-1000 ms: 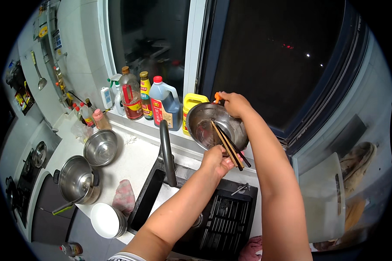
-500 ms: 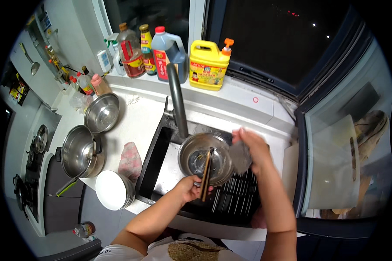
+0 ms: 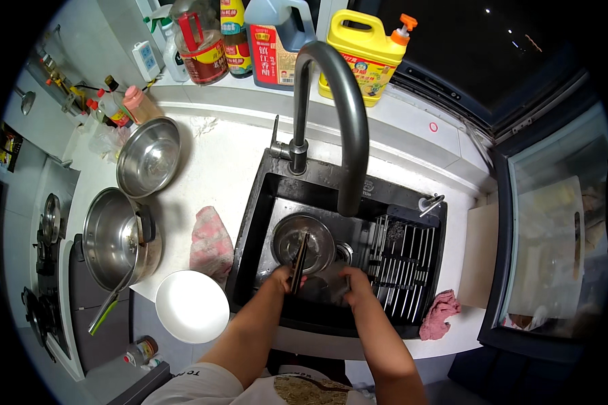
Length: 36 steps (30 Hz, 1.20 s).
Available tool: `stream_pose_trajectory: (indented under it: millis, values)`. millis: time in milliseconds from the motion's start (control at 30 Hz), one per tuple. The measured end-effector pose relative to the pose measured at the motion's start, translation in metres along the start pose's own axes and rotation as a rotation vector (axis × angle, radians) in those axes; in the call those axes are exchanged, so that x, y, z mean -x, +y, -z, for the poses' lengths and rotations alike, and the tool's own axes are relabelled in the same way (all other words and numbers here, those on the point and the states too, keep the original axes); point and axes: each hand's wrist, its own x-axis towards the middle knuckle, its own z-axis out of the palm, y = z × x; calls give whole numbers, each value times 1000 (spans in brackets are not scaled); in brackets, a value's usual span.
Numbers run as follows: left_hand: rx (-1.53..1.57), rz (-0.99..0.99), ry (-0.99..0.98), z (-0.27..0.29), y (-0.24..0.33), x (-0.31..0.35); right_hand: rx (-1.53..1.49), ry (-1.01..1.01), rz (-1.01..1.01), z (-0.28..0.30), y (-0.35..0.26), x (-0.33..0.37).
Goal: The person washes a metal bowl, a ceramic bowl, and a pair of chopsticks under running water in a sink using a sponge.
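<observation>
Down in the black sink (image 3: 269, 192), my left hand (image 3: 289, 279) is closed at the near rim of a round steel bowl (image 3: 287, 236), with a pair of chopsticks (image 3: 300, 260) slanting up from it across the bowl. My right hand (image 3: 355, 283) is just right of the bowl's near side, its fingers closed on a thin grey thing (image 3: 325, 283) too smeared by motion to identify. Some clear liquid seems to lie in the bowl. The dark curved faucet (image 3: 353, 145) arches over the sink, to the right of the bowl.
A metal rack (image 3: 402, 270) covers the sink's right side, a pink cloth (image 3: 440, 314) beside it. Left on the counter are a pink-white cloth (image 3: 211, 241), white bowls (image 3: 192, 307), a steel pot (image 3: 111, 236) and a steel basin (image 3: 148, 158). A yellow jug (image 3: 361, 57) stands on the sill.
The bowl, with my left hand and the chopsticks, has gone lower into the sink. My right hand has come down toward me from the far right side. The view has shifted, showing more sink.
</observation>
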Motion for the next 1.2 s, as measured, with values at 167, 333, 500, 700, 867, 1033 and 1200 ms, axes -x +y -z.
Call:
stream_pose_trajectory:
  millis: [167,333,500,700,867,1033,1200]
  values:
    - [4,-42,-53,-1,8,26,19,36,-11,-11,4,-21]
    - [-68,-47,-27,10,-1,18,80,-1,66,-8,15,-59]
    - [-369,-96,166,-13,-12,35,453,98,493,-32,17,-96]
    - [-280,-249,306,-24,-19,69,930,127,1079,-79,39,-194]
    - [-271,-208,268,-19,-16,86,1503,64,1057,-86,82,-220]
    - [-124,-454,251,-20,-29,110,629,-124,361,-76,36,-135]
    - [-370,-397,200,-47,-40,132,47,-439,64,-63,28,-40]
